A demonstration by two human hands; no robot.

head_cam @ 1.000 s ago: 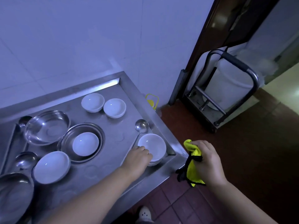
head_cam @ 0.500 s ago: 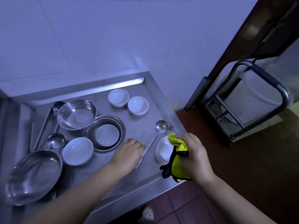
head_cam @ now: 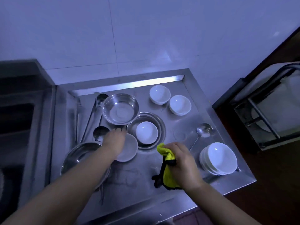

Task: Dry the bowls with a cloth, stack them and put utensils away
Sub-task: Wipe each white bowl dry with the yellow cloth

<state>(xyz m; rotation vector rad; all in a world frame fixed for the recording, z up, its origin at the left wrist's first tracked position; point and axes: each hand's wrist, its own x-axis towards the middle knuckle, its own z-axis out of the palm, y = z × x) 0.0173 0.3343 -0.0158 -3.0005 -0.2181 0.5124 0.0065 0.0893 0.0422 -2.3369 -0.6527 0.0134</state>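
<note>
Here, a stainless steel counter (head_cam: 170,189) with a raised rim fills the middle of the head view, set against a white tiled wall (head_cam: 146,38). A sink basin (head_cam: 16,119) lies dark at its left; a metal-framed cart (head_cam: 267,111) stands on the floor to its right. On the counter's near left, a large steel pan (head_cam: 78,156) sits partly under the left forearm. Behind it stands a deep steel bowl (head_cam: 121,108), and just right of that a shallow steel dish (head_cam: 159,125) holds one white bowl (head_cam: 146,132). At the near right corner rests a stack of white bowls (head_cam: 218,158), nested and upright. Two single white bowls (head_cam: 159,94) (head_cam: 180,105) stand side by side near the back rim. The left hand (head_cam: 114,142) lies over a white plate-like bowl (head_cam: 128,147) in front of the dish, fingers reaching across its far edge; whether they curl round the rim cannot be told. The right hand (head_cam: 181,163), fingers closed together, grips a yellow cloth (head_cam: 168,168) with black trim above the counter, between the dish and the stack. A ladle (head_cam: 203,129) lies beyond the stack, bowl end facing up. Further ladles (head_cam: 100,133) and long handles lie along the left side, blurred.
</note>
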